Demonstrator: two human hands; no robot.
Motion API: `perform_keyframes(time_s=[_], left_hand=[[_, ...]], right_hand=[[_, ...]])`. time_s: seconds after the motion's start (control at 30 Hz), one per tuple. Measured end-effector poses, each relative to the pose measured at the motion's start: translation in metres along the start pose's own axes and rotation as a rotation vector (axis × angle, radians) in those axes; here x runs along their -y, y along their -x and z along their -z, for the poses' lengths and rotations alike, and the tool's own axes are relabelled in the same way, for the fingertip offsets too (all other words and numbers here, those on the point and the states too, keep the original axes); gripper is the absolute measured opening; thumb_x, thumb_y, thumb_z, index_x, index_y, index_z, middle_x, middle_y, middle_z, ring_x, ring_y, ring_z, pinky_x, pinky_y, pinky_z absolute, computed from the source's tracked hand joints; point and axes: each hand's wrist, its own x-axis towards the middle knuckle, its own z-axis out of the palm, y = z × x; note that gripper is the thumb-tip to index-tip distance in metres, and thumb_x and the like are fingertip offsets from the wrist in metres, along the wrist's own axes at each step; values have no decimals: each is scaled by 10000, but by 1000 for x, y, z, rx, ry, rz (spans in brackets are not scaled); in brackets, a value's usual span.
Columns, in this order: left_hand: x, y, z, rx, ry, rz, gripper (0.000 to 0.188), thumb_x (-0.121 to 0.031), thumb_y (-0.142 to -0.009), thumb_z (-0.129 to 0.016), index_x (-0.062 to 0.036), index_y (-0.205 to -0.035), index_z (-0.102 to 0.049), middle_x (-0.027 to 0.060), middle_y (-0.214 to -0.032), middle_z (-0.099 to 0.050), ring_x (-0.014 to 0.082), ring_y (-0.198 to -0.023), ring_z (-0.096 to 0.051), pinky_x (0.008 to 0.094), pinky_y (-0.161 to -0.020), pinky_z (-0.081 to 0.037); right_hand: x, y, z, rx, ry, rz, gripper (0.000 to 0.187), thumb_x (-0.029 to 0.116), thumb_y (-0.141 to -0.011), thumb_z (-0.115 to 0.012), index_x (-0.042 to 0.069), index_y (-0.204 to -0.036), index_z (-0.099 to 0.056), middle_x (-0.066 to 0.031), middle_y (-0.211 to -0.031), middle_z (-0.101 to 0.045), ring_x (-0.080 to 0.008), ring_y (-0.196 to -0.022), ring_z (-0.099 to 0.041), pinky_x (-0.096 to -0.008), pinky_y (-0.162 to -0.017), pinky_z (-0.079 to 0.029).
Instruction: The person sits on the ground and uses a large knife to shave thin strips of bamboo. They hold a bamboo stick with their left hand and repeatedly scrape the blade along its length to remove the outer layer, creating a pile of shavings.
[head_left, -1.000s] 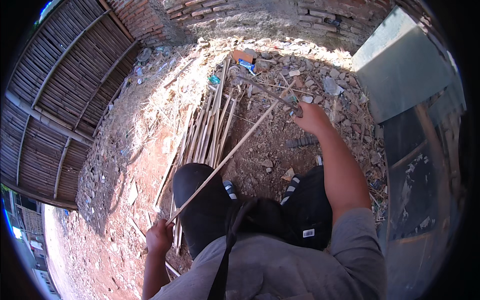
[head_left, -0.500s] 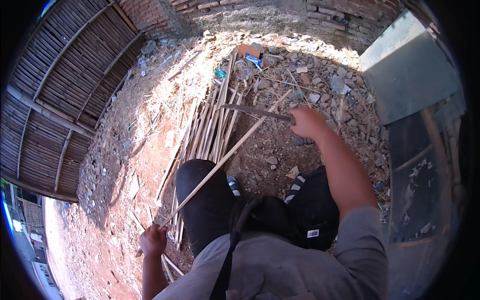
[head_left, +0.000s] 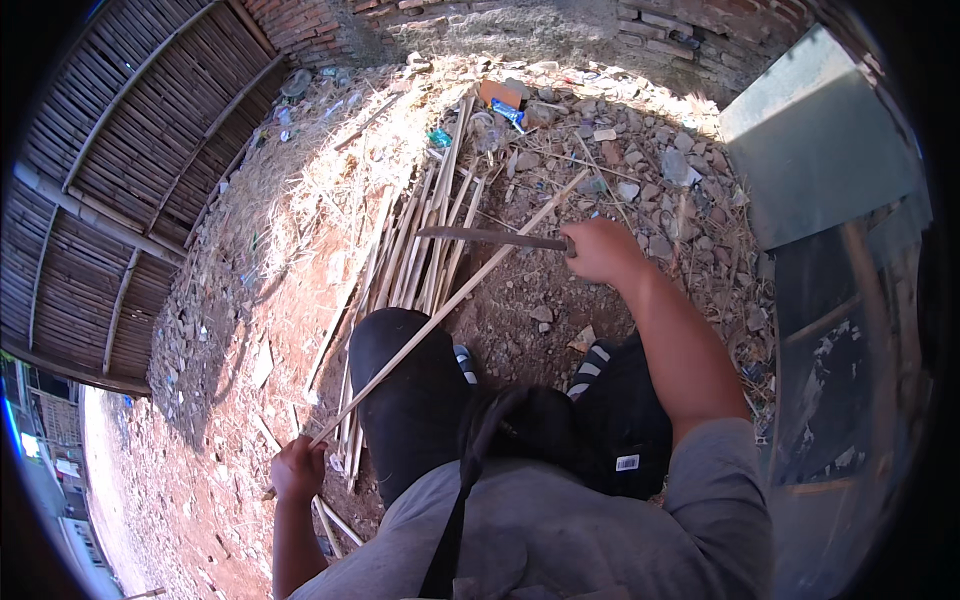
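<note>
Left hand (head_left: pixel 298 468): was closed around the lower end of a long pale strip (head_left: pixel 428 329), out beside the left leg
Right hand (head_left: pixel 603 250): was wrapped round the grip end of a long dark blade (head_left: pixel 470 235), which pointed leftward
Pale strip: ran slantwise from the left hand up across the left knee (head_left: pixel 400 335), its far end lying beyond the blade
Blade: crossed the strip near its upper part; whether the two touched, I could not tell
Strip pile (head_left: pixel 410 250): lay on the ground ahead of the left knee, the blade's tip above it
Ground: held rubble (head_left: pixel 650 190) to the right and a blue wrapper (head_left: pixel 508 112) near the pile's far end
Backdrop: was a brick wall (head_left: pixel 520 35)
</note>
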Motion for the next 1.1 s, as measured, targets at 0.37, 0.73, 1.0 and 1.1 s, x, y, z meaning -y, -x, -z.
perform_keyframes(time_s=[0.37, 0.73, 1.0, 1.1], left_hand=[[7, -4, 2, -72, -40, -97, 226, -308, -914, -698, -109, -884, -596, 158, -727, -666, 416, -630, -657, 523, -546, -513], [25, 8, -16, 6, -51, -71, 211, -273, -897, -700, -105, -841, -585, 140, -769, -671, 412, -665, -658, 526, -581, -518], [4, -1, 5, 26, -58, -20, 268, -317, -913, -696, -98, -830, -566, 149, -753, -666, 422, -648, -656, 532, -575, -514], [1, -4, 0, 23, -46, -2, 263, -316, -913, -695, -92, -849, -574, 166, -738, -661, 427, -659, -655, 535, -590, -514]], right_hand=[[-46, -9, -6, -48, -117, -274, 283, 165, -807, -676, 105, -1083, -699, -165, -1003, -706, -353, -965, -685, -499, -815, -540], [-69, -8, -13, -77, -111, -248, 284, 162, -799, -685, 135, -1080, -719, -168, -928, -702, -342, -939, -697, -485, -814, -552], [-19, 1, 5, -17, -9, -137, 251, 142, -803, -672, 107, -1049, -702, -159, -914, -698, -357, -909, -691, -491, -801, -554], [9, 7, -2, 9, 59, 71, 183, 134, -796, -672, 106, -976, -689, -144, -877, -692, -363, -873, -686, -502, -771, -548]])
